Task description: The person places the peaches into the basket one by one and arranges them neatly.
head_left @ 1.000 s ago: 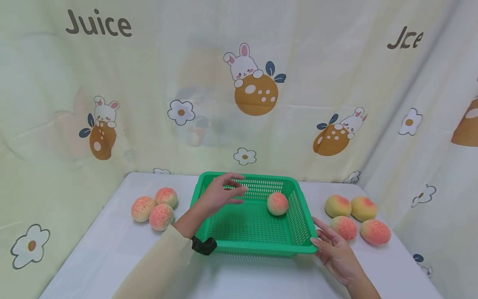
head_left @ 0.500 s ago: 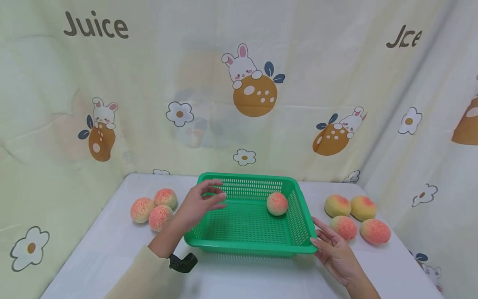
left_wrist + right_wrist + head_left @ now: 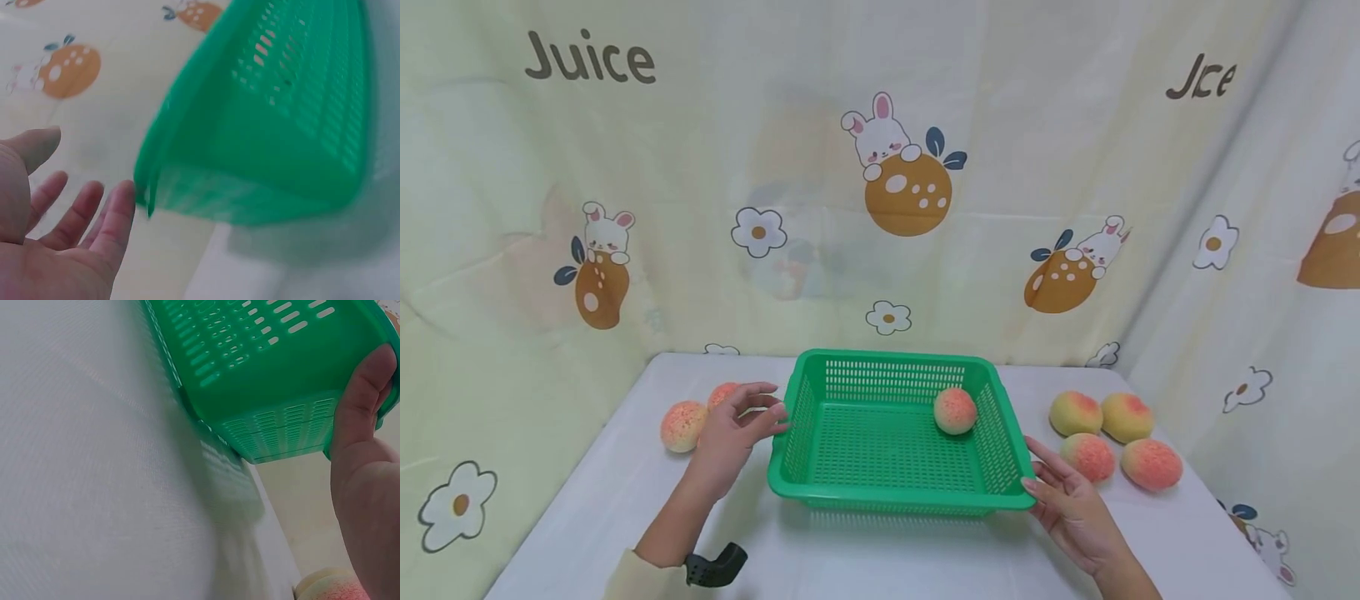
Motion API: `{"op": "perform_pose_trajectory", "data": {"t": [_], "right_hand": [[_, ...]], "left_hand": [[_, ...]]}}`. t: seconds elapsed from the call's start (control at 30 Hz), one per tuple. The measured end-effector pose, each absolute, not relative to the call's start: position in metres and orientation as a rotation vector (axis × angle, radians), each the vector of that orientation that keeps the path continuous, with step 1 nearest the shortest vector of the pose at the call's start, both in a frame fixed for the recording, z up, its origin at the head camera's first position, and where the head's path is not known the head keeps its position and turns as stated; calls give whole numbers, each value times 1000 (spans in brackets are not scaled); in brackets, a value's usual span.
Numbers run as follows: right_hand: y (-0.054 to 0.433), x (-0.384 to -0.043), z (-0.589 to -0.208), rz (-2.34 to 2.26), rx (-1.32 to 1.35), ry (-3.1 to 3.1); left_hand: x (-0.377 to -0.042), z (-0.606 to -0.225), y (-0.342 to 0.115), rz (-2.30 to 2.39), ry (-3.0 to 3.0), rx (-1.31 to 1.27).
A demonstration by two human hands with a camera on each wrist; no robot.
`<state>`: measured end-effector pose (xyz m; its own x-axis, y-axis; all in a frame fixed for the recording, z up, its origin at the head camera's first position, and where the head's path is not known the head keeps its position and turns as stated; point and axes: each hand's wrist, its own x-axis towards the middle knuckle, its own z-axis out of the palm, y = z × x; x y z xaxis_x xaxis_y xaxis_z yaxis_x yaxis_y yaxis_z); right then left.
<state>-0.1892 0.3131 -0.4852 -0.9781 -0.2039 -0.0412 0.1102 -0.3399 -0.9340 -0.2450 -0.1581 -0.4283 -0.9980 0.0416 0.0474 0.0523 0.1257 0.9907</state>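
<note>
Right hand (image 3: 1075,510) pinches the green basket (image 3: 880,450), 1 peach (image 3: 956,411) inside! Left hand (image 3: 728,439), fingers loosely parted, 2 peaches (image 3: 682,427) just beside it.

Behind the left grip (image 3: 730,437), a peach (image 3: 722,392) is mostly hidden in the head view, whose bottom edge crops the cream sleeve (image 3: 638,577). The green basket (image 3: 225,131) runs blurred past the left wrist view's top edge; the right wrist view's bottom edge cuts off another peach (image 3: 337,589).

Your left hand (image 3: 730,437) is farther left now, out from over the green basket (image 3: 902,497), whose left rim lies just beside your fingertips (image 3: 775,412). Behind that hand, one peach is newly hidden and another peach (image 3: 721,391) partly covered.
</note>
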Motion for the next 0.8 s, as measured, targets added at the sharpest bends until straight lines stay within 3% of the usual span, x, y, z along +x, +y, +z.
{"op": "perform_pose_trajectory", "data": {"t": [0.3,0.8], "right_hand": [[314,-189,-487,-2425,-144,1681],[313,-188,-488,-2435,-176,1682]], "left_hand": [[-235,-438,-197,-1888,-2355,116],[-246,-453,-252,-1561,-2407,213]]}}
